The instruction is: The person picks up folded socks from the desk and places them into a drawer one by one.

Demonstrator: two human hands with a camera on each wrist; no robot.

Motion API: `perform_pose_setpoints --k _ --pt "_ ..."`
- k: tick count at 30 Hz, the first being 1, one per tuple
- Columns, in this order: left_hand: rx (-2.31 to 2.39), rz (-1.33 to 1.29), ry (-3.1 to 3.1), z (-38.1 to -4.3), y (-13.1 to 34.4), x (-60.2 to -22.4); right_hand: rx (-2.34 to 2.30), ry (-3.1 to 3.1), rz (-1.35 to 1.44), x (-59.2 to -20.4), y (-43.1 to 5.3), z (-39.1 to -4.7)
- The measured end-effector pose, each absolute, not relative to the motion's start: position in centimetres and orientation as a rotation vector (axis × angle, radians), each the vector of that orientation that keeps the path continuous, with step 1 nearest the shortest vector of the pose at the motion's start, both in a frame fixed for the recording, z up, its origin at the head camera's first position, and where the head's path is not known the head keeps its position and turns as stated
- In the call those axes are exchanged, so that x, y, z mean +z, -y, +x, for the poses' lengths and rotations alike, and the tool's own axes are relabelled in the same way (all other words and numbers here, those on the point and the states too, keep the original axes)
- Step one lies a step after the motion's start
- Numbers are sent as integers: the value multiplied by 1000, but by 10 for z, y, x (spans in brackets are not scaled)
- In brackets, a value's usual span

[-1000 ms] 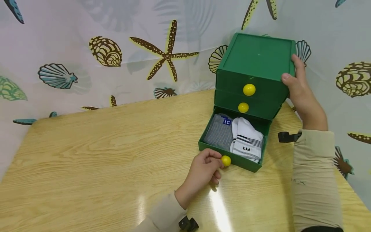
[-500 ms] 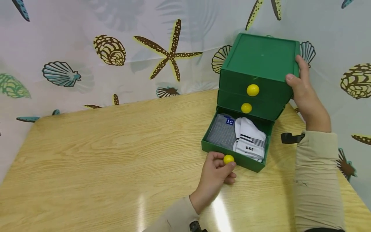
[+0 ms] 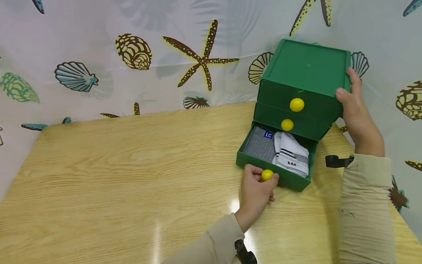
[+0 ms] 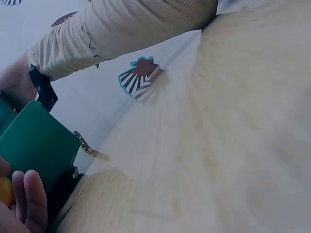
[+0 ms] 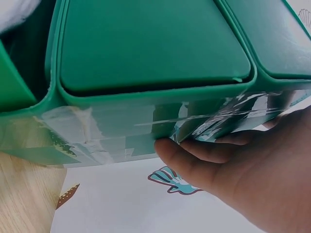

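A green three-drawer box (image 3: 310, 69) stands at the back right of the table, its bottom drawer (image 3: 289, 179) pulled out. Inside that drawer lie folded grey socks (image 3: 258, 145) on the left and white striped socks (image 3: 291, 154) on the right. My left hand (image 3: 255, 194) pinches the drawer's yellow knob (image 3: 267, 175) between thumb and fingers. Against the box's right side rests my right hand (image 3: 361, 113), thumb at the top edge. In the right wrist view, the right hand's fingers (image 5: 199, 158) lie along the taped side wall.
Yellow knobs mark the two upper drawers, the top knob (image 3: 296, 105) and the middle knob (image 3: 287, 124); both drawers are closed. A wooden table (image 3: 132, 176) extends to the left. Behind it hangs a cloth (image 3: 230, 36) printed with shells and starfish.
My left thumb has come round to the right side of the knob. The bottom drawer has slid slightly inward. My right hand keeps its place on the box; the head view has shifted.
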State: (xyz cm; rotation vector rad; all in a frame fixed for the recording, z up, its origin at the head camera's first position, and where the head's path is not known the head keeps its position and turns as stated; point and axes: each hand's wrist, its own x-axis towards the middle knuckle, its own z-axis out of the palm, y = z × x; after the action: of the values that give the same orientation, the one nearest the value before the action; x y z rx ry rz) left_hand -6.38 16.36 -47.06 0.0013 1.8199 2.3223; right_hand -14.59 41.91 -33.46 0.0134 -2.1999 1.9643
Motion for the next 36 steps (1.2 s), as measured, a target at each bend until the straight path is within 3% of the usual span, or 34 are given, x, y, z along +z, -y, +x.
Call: perform_pose_setpoints --k 36 --pt "2248 67 -1967 -111 -206 -472 1965 2142 56 -340 -421 -146"
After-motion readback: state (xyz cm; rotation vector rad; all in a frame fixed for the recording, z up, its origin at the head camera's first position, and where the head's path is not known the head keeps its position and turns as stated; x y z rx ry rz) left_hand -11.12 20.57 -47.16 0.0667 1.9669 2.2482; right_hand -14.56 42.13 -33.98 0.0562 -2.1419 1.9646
